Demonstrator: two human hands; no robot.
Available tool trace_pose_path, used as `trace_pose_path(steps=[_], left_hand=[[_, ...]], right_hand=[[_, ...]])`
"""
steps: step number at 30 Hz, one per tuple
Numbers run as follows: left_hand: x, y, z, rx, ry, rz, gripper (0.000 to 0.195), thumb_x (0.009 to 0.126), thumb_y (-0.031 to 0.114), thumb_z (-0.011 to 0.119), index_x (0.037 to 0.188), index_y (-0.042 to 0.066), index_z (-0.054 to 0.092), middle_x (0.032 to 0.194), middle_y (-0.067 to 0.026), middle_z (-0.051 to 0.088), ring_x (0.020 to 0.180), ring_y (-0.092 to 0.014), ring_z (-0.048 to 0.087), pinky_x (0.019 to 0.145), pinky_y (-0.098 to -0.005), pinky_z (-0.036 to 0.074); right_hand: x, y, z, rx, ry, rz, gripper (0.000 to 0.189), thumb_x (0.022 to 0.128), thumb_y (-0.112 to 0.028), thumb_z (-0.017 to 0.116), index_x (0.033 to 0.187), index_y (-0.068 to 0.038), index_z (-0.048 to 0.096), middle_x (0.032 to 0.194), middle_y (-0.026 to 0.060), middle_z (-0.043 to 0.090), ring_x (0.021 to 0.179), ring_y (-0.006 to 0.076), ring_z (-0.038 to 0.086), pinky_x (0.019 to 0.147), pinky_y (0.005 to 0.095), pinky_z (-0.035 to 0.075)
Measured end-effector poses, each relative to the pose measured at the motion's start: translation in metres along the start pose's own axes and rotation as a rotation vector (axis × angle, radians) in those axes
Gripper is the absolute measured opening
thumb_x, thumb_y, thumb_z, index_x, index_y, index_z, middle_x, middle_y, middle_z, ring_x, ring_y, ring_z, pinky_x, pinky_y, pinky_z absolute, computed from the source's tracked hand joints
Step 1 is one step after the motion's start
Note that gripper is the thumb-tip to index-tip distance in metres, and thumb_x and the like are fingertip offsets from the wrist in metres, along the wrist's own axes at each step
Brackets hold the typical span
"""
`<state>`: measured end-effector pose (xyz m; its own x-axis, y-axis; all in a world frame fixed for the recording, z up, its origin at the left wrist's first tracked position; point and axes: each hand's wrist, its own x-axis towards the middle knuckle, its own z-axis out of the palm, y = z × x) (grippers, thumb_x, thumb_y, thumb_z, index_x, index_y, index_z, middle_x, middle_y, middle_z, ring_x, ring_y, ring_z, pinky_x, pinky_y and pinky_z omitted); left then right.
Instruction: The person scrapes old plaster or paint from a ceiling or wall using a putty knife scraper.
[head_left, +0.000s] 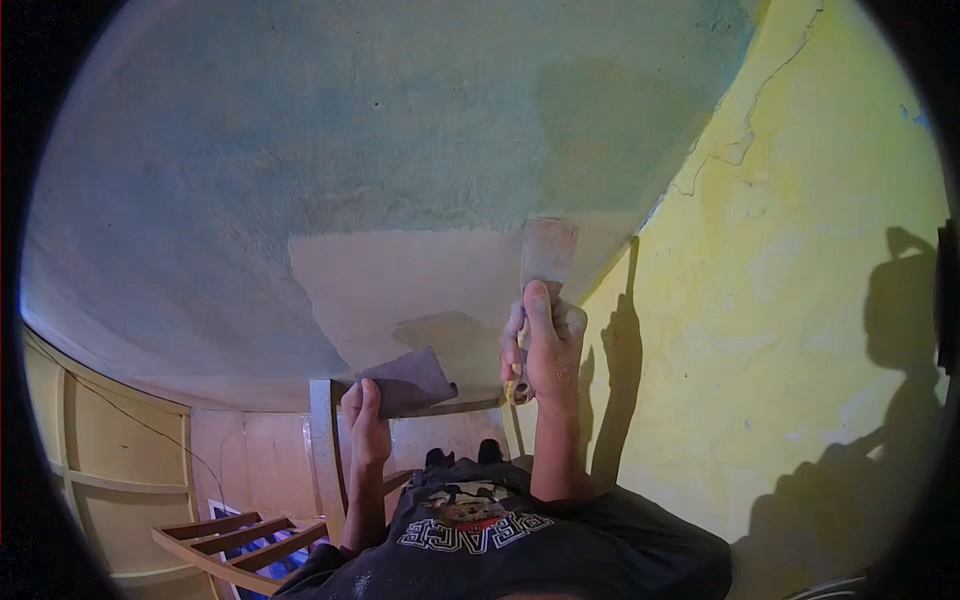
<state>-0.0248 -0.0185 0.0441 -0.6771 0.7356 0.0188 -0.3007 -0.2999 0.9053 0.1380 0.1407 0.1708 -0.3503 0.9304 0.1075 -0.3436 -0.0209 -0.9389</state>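
My right hand (551, 337) grips a putty knife by its handle, thumb along the base of the blade. The wide, dusty blade (550, 247) points up over the top edge of a pale patch (405, 277) on a blue-green painted surface (360, 150). Whether the blade touches the surface I cannot tell. Fingers hide most of the handle; yellow bits show beside them. My left hand (367, 424) pinches a dark, creased sheet of sandpaper (412, 381) between thumb and fingers, lower and to the left. White dust coats the right hand.
A cracked yellow wall (750, 322) rises at the right, carrying my shadow. Close to my left forearm stands a wooden post (326, 450). A slatted wooden frame (247, 551) is at lower left, near cream panelling (124, 427) with a thin hanging cable.
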Motion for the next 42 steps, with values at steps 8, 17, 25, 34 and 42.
trace_pose_path(steps=[8,17,25,34,42], left_hand=[[-0.003,0.006,0.015,-0.012,0.042,-0.020,0.033,0.107,0.032,0.048,0.086,0.008,0.056,0.083,0.0036,0.051,0.080,-0.007,0.045,0.077,-0.0258,0.038],[-0.006,-0.024,-0.022,-0.025,-0.078,-0.010,0.028,0.107,0.030,0.047,0.100,0.006,0.059,0.095,-0.0031,0.061,0.091,-0.014,0.058,0.085,-0.0332,0.048],[-0.003,-0.020,-0.022,-0.040,-0.068,-0.039,0.029,0.106,0.032,0.048,0.102,0.006,0.059,0.095,-0.0020,0.059,0.094,-0.014,0.056,0.088,-0.0324,0.045],[-0.004,-0.030,-0.011,0.057,-0.069,-0.094,0.029,0.106,0.031,0.049,0.093,0.007,0.057,0.088,0.0007,0.055,0.085,-0.011,0.052,0.082,-0.0304,0.044],[-0.004,-0.018,-0.003,0.120,-0.055,-0.073,0.032,0.106,0.034,0.048,0.094,0.006,0.058,0.087,0.0012,0.053,0.083,-0.010,0.048,0.083,-0.0287,0.042]], right_hand=[[0.003,0.002,-0.004,0.018,-0.001,-0.034,0.046,0.105,-0.030,0.048,0.067,-0.005,0.052,0.048,0.0029,0.047,0.036,0.0109,0.045,0.034,0.0264,0.036],[0.007,-0.001,-0.012,-0.133,0.008,-0.003,0.048,0.104,-0.032,0.050,0.065,-0.004,0.052,0.047,0.0031,0.048,0.037,0.0115,0.046,0.037,0.0263,0.035],[0.004,-0.006,-0.012,-0.080,-0.028,0.014,0.047,0.104,-0.036,0.051,0.068,-0.006,0.052,0.049,0.0024,0.047,0.037,0.0110,0.046,0.036,0.0254,0.034],[0.010,-0.001,-0.020,-0.120,-0.073,-0.012,0.050,0.103,-0.037,0.052,0.065,-0.005,0.053,0.048,0.0037,0.048,0.036,0.0116,0.045,0.035,0.0260,0.033],[0.006,-0.002,-0.022,-0.053,-0.081,0.000,0.047,0.104,-0.033,0.052,0.066,-0.005,0.053,0.049,0.0022,0.047,0.036,0.0100,0.045,0.035,0.0254,0.034]])
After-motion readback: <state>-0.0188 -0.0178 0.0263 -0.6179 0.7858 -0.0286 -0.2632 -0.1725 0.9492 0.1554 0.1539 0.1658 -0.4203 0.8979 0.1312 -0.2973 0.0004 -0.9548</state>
